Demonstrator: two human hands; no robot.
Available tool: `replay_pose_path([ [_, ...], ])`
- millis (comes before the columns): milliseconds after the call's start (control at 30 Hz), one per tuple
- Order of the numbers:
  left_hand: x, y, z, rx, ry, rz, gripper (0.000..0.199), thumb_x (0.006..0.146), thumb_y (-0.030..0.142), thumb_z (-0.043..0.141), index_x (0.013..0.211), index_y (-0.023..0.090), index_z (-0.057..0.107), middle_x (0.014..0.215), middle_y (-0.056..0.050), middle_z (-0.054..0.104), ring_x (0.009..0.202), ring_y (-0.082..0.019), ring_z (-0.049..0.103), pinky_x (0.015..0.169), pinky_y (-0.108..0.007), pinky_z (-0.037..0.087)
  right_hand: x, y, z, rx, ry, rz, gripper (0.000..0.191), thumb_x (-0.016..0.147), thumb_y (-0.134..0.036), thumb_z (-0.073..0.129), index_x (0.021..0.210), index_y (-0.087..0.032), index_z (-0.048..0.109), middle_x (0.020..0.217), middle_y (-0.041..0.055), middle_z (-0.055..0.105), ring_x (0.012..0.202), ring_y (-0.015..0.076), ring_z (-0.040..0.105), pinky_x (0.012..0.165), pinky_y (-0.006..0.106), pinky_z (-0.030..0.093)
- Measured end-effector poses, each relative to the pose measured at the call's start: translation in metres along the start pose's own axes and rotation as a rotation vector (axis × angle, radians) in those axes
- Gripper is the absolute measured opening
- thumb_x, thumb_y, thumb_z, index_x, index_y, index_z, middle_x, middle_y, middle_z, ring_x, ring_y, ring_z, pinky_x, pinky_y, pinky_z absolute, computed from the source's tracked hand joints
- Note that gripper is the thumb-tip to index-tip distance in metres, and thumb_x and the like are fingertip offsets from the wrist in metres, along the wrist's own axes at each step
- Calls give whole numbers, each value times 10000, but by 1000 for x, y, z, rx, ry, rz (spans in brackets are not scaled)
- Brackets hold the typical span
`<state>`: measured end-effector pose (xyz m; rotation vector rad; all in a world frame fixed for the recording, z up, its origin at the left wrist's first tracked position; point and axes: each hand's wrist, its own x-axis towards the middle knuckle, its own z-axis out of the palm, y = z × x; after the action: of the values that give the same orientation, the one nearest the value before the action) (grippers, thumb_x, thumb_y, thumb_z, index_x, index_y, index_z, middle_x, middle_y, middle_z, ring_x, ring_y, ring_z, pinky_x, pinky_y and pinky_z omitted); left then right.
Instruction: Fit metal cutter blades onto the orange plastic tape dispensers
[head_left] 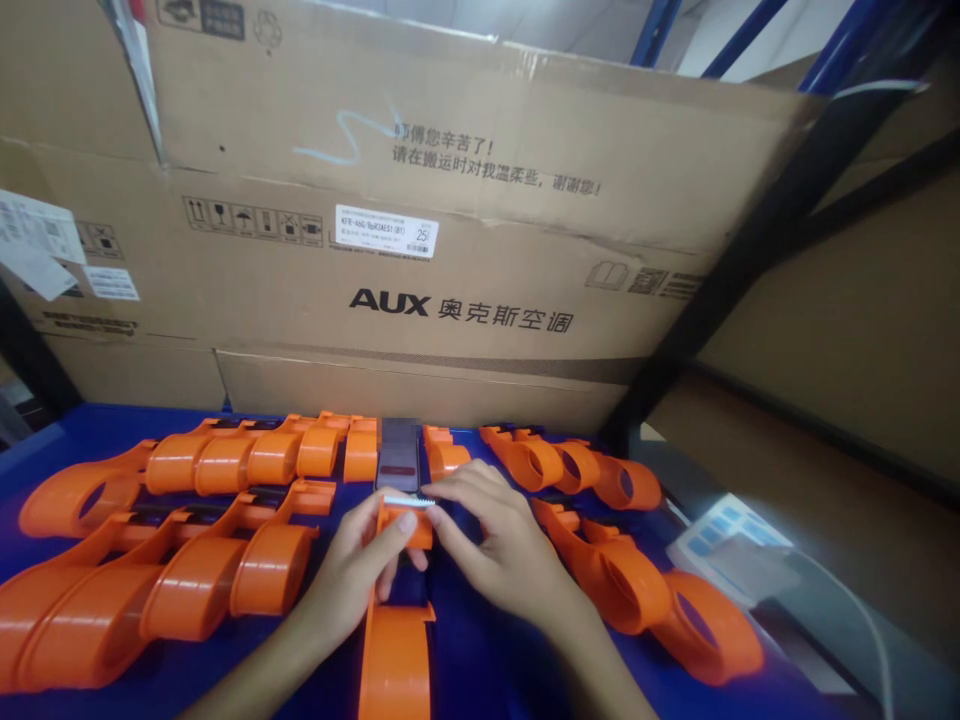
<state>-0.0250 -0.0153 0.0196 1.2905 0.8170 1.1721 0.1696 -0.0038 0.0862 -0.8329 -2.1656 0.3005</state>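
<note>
My left hand (352, 555) grips the front end of an orange tape dispenser (397, 660), its thumb pressed on the plastic and its fingers behind. The dispenser's round hub hangs toward me at the bottom of the view. Across the held end lies a pale serrated blade (405, 502), teeth to the right. My right hand (495, 540) has its thumb and forefinger closed at the blade's right end. Just beyond my hands stands a dark flat phone-like device (398, 455). The underside of the held end is hidden by my left fingers.
Several orange tape dispensers lie in rows on the blue surface (480, 660), to the left (199, 570) and right (630, 585). A large cardboard box (465, 270) forms the back wall. At right are a dark upright post (720, 260) and a white-and-blue box (727, 540) beside a cable.
</note>
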Motion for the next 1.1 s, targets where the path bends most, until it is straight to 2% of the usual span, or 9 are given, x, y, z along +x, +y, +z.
replay_pose_path([
  [133,-2,4,1,16,-35,-2,370,985,538,579,1065,180,631,730,-34,716,421,-74,438,403,-202,307,1,-1,2,13,-14,15,120,1013,-243,609,1068,-246,715,962,39,733,930,227,619,874,402,475],
  [333,-2,5,3,18,-27,14,367,986,533,576,1062,181,645,725,-32,712,420,-70,425,403,-207,298,0,-2,5,4,-5,49,101,1023,-230,568,963,-220,649,921,49,689,903,221,591,835,375,460],
  [667,-1,7,5,19,31,8,385,976,542,590,1068,175,663,705,-26,709,422,-72,419,410,-207,312,0,-2,4,-98,-21,64,76,1038,-230,551,988,-237,607,979,41,696,941,231,586,818,361,425],
  [933,4,4,1,-9,87,27,344,966,534,608,951,190,608,725,-36,734,420,-75,421,418,-208,314,0,3,8,-140,27,68,78,1052,-249,514,1020,-233,583,1017,75,657,970,252,572,842,388,429],
  [1100,5,3,-3,-27,105,42,336,970,519,607,1059,195,613,776,-38,753,407,-70,385,418,-215,299,0,4,8,-147,60,79,95,1056,-256,481,1007,-233,560,985,78,624,932,248,566,827,384,441],
])
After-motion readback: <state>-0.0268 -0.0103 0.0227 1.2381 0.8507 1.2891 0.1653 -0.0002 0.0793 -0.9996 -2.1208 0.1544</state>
